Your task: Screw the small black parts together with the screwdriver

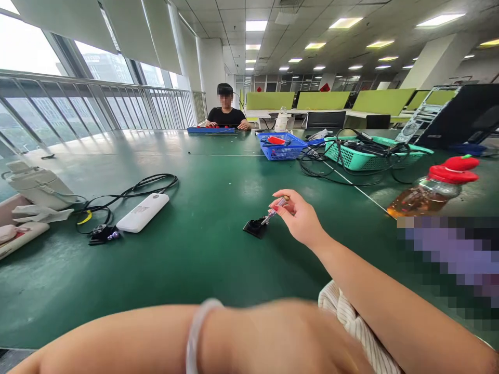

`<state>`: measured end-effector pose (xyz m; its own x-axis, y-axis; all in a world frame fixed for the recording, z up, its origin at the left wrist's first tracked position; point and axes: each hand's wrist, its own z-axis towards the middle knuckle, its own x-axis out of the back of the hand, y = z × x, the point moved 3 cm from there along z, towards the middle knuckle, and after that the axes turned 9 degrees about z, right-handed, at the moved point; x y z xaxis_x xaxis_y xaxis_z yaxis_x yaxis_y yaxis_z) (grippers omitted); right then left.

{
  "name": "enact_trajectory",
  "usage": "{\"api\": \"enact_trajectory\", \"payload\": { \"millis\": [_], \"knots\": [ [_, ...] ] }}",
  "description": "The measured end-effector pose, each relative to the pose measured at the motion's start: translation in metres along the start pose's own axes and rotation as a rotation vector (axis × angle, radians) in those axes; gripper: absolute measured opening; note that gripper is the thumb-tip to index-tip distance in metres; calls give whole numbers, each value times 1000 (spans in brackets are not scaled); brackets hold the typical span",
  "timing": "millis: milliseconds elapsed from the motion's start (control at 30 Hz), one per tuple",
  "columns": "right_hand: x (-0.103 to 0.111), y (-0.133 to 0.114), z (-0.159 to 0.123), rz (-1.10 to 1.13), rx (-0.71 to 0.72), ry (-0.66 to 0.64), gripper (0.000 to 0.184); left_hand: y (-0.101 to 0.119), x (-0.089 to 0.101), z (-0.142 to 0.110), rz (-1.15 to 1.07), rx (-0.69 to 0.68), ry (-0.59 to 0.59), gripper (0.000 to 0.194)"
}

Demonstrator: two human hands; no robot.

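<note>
My right hand is closed in a pinch around a slim silvery stick with a gold end; its exact kind I cannot make out. The stick slants down to a small flat black piece with a dark rounded part on it, which lies on the green table. Whether the tip touches the black piece is unclear. My left hand is close to the camera at the bottom, blurred, with a pale bangle on the wrist. Its fingers are hidden below the frame.
To the left lie a white power bank and a black cable. Farther back stand a blue basket and a green basket with cables. A red-capped bottle is at right. A person sits across the table.
</note>
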<state>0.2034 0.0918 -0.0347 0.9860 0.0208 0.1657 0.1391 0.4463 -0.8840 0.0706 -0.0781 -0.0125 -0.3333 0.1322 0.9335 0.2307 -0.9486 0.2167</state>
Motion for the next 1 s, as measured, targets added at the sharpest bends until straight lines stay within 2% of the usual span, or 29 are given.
{"api": "enact_trajectory", "payload": {
  "millis": [33,67,133,167,233,300,367,467,733,1000],
  "knots": [
    [0,0,0,-1,12,5,28,-24,10,2,-40,2,6,24],
    [0,-1,0,2,22,6,28,-50,20,3,-84,62,36,28],
    [0,-1,0,14,31,1,27,-104,39,-3,-16,384,213,34],
    [0,0,-1,21,29,-6,27,-125,43,-9,36,506,253,35],
    [0,0,-1,33,19,-17,26,-156,40,-19,108,635,243,43],
    [0,0,-2,45,13,-23,25,-173,29,-25,126,646,168,55],
    [0,0,-2,55,9,-32,25,-181,17,-27,126,625,93,58],
    [-1,-1,-2,56,-5,-40,24,-185,8,-26,134,619,41,49],
    [0,-3,1,39,-30,-5,26,-185,8,-27,96,656,47,37],
    [2,2,1,48,-94,67,39,-182,5,-27,75,681,17,41]
  ]
}}
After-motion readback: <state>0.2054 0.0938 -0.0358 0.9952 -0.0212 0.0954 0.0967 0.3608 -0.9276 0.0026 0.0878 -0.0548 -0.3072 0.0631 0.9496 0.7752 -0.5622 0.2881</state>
